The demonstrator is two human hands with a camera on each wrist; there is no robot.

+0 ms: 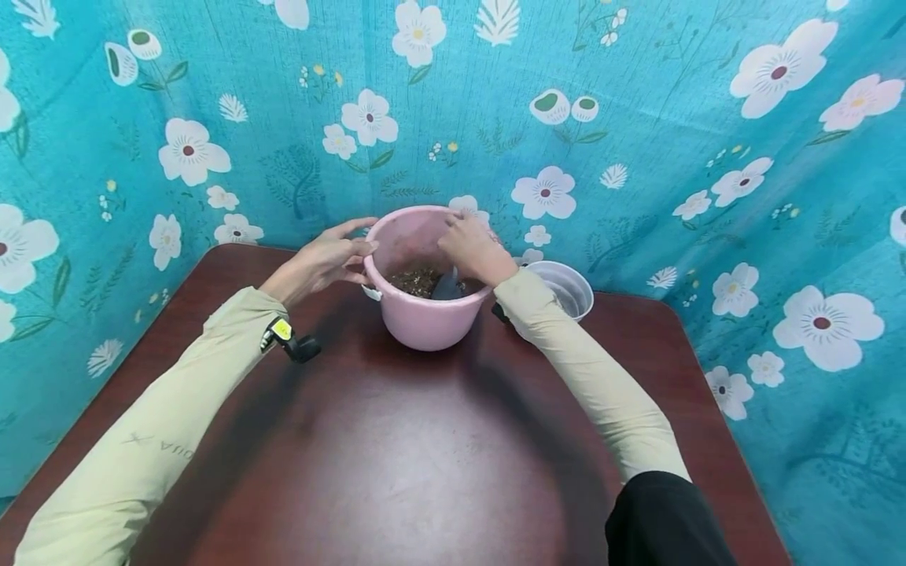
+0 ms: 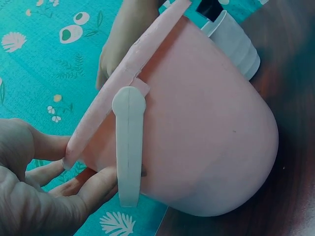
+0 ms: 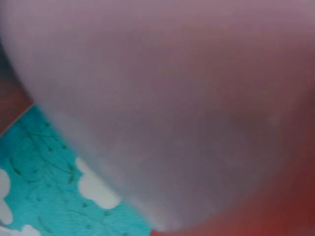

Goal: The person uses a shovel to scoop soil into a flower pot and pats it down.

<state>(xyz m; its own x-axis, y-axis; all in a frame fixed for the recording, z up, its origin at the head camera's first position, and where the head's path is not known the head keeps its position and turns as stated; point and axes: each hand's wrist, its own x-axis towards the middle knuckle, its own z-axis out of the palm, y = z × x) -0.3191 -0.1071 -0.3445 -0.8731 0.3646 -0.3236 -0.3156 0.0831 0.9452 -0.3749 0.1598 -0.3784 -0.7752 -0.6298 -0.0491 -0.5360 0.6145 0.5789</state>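
Note:
A pink bucket point(image 1: 428, 326) stands at the back of the table, with dark crumbly soil point(image 1: 416, 281) inside. My left hand point(image 1: 329, 259) grips its left rim, thumb and fingers spread on either side of the edge. Beside those fingers, in the left wrist view, a white handle point(image 2: 130, 147) hangs against the bucket's wall. My right hand point(image 1: 476, 250) reaches over the right rim, fingers curled at the handle of a small trowel. The trowel's dark grey blade point(image 1: 447, 288) is down in the soil; its handle is mostly hidden by the hand. The bucket's blurred wall point(image 3: 147, 98) fills the right wrist view.
A pale ribbed pot point(image 1: 569, 284) stands just right of the bucket, partly behind my right forearm. The dark red-brown table point(image 1: 410, 456) stretches toward me. A blue flowered curtain point(image 1: 453, 102) hangs close along the table's back and sides.

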